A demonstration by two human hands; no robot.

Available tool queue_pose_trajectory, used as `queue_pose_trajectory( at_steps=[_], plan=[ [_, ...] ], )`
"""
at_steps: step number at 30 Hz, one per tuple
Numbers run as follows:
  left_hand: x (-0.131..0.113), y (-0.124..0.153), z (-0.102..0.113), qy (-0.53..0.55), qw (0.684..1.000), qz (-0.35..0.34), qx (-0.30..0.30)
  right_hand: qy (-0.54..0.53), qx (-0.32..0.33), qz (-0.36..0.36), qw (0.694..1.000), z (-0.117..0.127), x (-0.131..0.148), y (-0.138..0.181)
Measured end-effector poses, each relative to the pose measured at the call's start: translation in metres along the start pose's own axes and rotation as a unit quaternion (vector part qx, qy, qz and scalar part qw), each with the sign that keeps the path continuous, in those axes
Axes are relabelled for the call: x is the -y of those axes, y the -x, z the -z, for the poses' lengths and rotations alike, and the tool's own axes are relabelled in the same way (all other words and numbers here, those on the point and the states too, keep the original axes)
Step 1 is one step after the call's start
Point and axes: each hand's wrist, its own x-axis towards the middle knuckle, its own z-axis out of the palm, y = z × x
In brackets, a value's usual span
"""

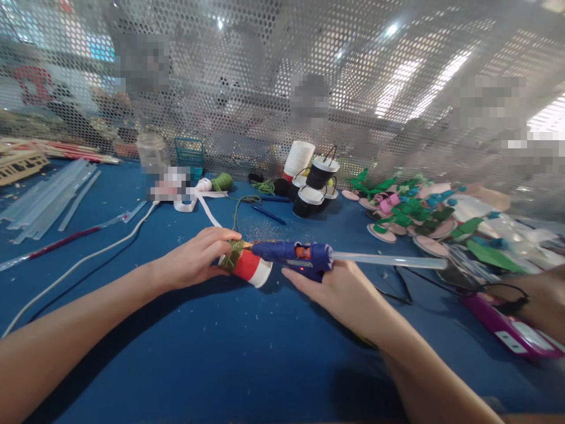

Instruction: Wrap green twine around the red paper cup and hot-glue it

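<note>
My left hand (200,254) is closed on a red and white paper cup (251,268) lying on its side, its base end wrapped in green twine. My right hand (342,288) grips a blue glue gun (293,254) whose nozzle points left and touches the cup's twine-wrapped end. A clear glue stick (388,259) sticks out of the gun's back toward the right. Both hands rest low over the blue table (212,353).
Clear glue sticks (48,197) lie far left beside a white cord (88,256). A jar (152,152), a twine spool (223,181), stacked cups and black little pots (315,182) stand by the perforated screen (282,70). Green foam leaves and flowers (410,206) sit right, with a pink case (512,330).
</note>
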Motion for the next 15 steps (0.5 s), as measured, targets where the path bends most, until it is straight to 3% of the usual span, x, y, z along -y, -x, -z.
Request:
queue_pose_trajectory(
  at_steps=[15],
  plan=[
    [0.0015, 0.0019, -0.0021, 0.022, 0.999, 0.041, 0.006, 0.009, -0.05, 0.103, 0.993, -0.0089, -0.0083, 0.004]
  ],
)
